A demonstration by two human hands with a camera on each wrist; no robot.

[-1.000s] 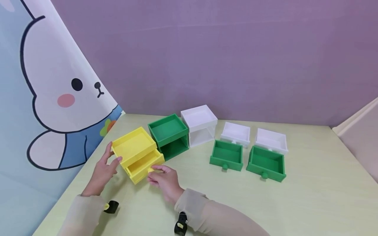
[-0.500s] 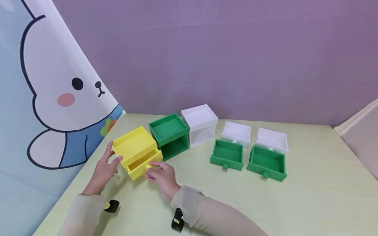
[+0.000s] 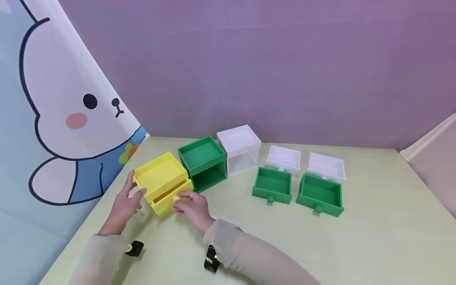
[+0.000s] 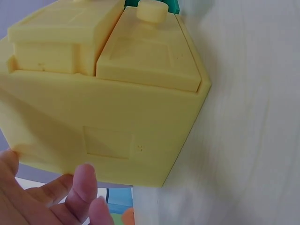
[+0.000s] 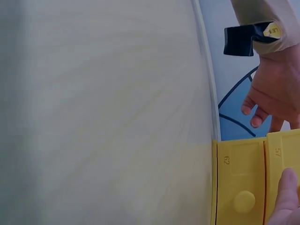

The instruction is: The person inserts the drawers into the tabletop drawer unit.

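Observation:
A yellow mini cabinet (image 3: 160, 176) stands at the left of the table, its upper drawer (image 3: 171, 198) pulled partly out. My right hand (image 3: 196, 211) pinches that drawer's knob between thumb and finger. Against the cabinet's left side rests my left hand (image 3: 121, 211), fingers spread, with the thumb near the top's front corner and a finger at the back. In the left wrist view the lower drawer (image 4: 147, 54) sits flush in its slot and the upper drawer (image 4: 51, 54) sticks out. The right wrist view shows the lower drawer's round knob (image 5: 244, 201) with nothing on it.
Beside the yellow cabinet stand a green cabinet (image 3: 201, 156) and a white cabinet (image 3: 238, 140), both without drawers. Loose on the right lie two green drawers (image 3: 272, 184) (image 3: 319, 192) and two white drawers (image 3: 284, 157) (image 3: 325, 166). A purple cloth (image 3: 249, 71) rises behind the table.
The upper yellow drawer has slid further into the cabinet, and the right hand has moved with it toward the back left. The left hand has stayed at the cabinet's side.

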